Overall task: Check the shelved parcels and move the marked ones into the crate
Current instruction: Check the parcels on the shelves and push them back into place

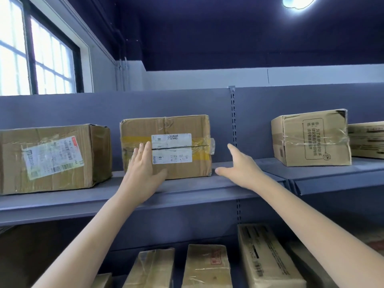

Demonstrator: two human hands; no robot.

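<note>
A brown cardboard parcel (pixel 180 127) with yellow tape and a white shipping label stands in the middle of the upper grey shelf (pixel 187 192). My left hand (pixel 143 169) lies flat against its front face at the lower left, fingers spread. My right hand (pixel 239 167) hovers open just right of the parcel, fingers apart, thumb pointing at its lower right corner, not touching it. No crate is in view.
A larger labelled box (pixel 52 159) sits at the shelf's left. A printed carton (pixel 311 138) and another box (pixel 367 140) stand on the right. Several parcels (pixel 207 267) stand on the lower shelf. A slotted upright (pixel 233 117) divides the back panel.
</note>
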